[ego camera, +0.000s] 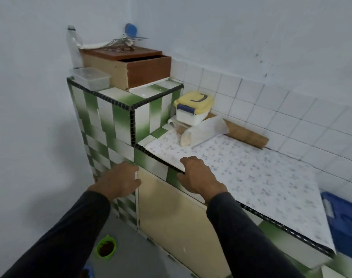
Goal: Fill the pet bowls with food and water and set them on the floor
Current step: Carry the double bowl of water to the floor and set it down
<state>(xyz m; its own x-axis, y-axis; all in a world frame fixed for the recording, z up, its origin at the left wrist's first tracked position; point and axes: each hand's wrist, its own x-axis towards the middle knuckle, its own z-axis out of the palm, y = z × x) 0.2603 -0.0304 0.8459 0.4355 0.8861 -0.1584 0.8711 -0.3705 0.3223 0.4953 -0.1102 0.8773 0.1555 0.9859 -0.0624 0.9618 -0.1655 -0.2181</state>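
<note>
We see a small green bowl (106,247) upright on the grey floor (131,247), mouth facing up, holding dark brown food; round, it shows no long axis. Our left hand (119,180) and right hand (197,177) hover near the surface (251,173) edge, each grip loosely spread, holding nothing.

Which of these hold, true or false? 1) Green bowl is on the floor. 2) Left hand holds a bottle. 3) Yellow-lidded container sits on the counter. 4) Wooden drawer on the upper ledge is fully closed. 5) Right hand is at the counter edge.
1) True: the green bowl stands on the floor with dark contents.
2) False: the left hand holds nothing; the clear bottle stands on the upper ledge.
3) True: the yellow-lidded container sits at the counter's back corner.
4) False: the wooden drawer is pulled partly open.
5) True: the right hand is at the counter edge.
</note>
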